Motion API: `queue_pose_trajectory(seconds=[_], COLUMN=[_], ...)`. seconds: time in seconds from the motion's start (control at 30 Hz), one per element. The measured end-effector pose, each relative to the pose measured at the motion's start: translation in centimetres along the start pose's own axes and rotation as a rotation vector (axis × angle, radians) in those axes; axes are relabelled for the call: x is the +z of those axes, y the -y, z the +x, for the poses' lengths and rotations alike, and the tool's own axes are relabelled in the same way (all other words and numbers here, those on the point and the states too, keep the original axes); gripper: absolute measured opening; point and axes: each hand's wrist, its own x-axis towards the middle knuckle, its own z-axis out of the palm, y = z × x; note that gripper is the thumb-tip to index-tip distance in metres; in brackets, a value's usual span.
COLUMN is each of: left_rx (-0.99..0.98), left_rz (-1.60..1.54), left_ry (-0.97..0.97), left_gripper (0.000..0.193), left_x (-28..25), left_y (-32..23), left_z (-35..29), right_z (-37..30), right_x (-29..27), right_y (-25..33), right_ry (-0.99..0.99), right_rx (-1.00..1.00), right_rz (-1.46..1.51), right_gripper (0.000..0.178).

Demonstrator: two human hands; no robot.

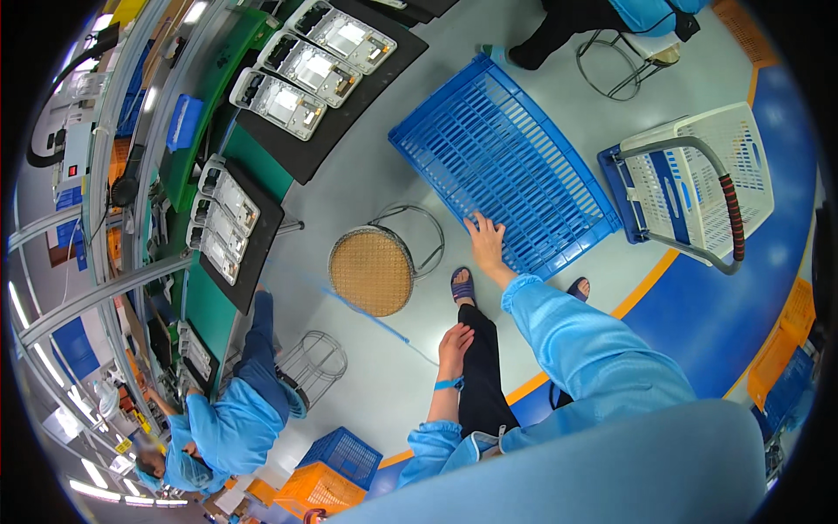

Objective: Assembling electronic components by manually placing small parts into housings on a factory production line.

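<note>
- The right hand (487,243) was over the near left rim of the blue crate (524,170), fingers apart; from my feed I could not tell whether they hooked the rim or only rested there.
- The left hand (455,348) was near, left of the right one and well apart from the crate, fingers loosely together; I saw nothing in it, though its palm was hidden from me.
- The crate sat on the floor, between the stool (371,271) on the left and the white basket (742,166) on the right.
- I judged the handling barely begun: one hand had reached the rim, at most in contact.
- Not yet done, as far as I could see: the crate was not raised, and the left hand had not joined.
- I saw housings (312,68) lying on the bench mats, far left, with neither hand near them.
</note>
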Motion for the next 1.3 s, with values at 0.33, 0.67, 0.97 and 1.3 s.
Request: queue_pose_trajectory(seconds=[0.33, 0.67, 0.97, 1.3], left_rx=[-0.028, 0.007, -0.040, 0.216], left_rz=[0.129, 0.196, 0.280, 0.354], left_ry=[0.046, 0.107, 0.068, 0.033], left_gripper=[0.032, 0.033, 0.034, 0.031], left_x=[-2.0, 0.7, 1.4, 2.6], left_y=[-0.8, -2.6, 0.5, -0.5], left_z=[-0.7, 0.9, 2.0, -0.1], right_z=[2.1, 10.9, 10.6, 5.9], right_x=[-5.3, -14.3, -8.9, -33.9], right_y=[-2.6, -18.9, -38.0, -28.2], right_ry=[-0.090, 0.120, -0.049, -0.303], right_rx=[0.070, 0.110, 0.571, -0.011], right_rz=[0.086, 0.784, 0.242, -0.389], right_gripper=[0.047, 0.063, 0.041, 0.052])
